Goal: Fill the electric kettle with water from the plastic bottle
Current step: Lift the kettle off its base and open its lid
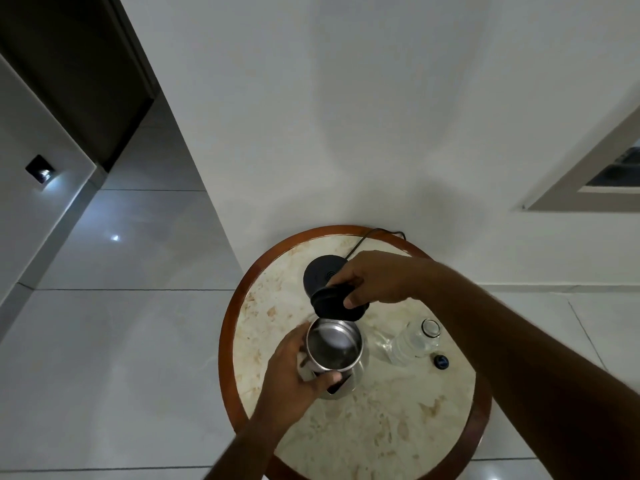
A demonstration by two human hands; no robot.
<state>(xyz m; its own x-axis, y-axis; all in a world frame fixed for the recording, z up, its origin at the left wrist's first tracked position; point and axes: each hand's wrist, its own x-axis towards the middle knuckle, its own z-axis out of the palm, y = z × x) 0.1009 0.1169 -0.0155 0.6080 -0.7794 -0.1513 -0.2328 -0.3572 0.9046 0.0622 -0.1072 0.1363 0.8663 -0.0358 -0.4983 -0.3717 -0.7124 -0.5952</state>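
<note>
A steel electric kettle (pixel 335 348) stands on the round table (pixel 398 427), its mouth uncovered and its inside looking dark. My left hand (pixel 298 372) grips the kettle's side and handle. My right hand (pixel 374 277) holds the black lid (pixel 334 303) tilted up above the kettle's far rim. A clear plastic bottle (pixel 414 342) lies to the right of the kettle, uncapped. Its dark cap (pixel 440 361) rests on the table just beside it.
The kettle's black power base (pixel 320 273) sits at the back of the table with its cord (pixel 363 242) running toward the white wall. The table has a marble top and a wooden rim. Glossy floor tiles surround it.
</note>
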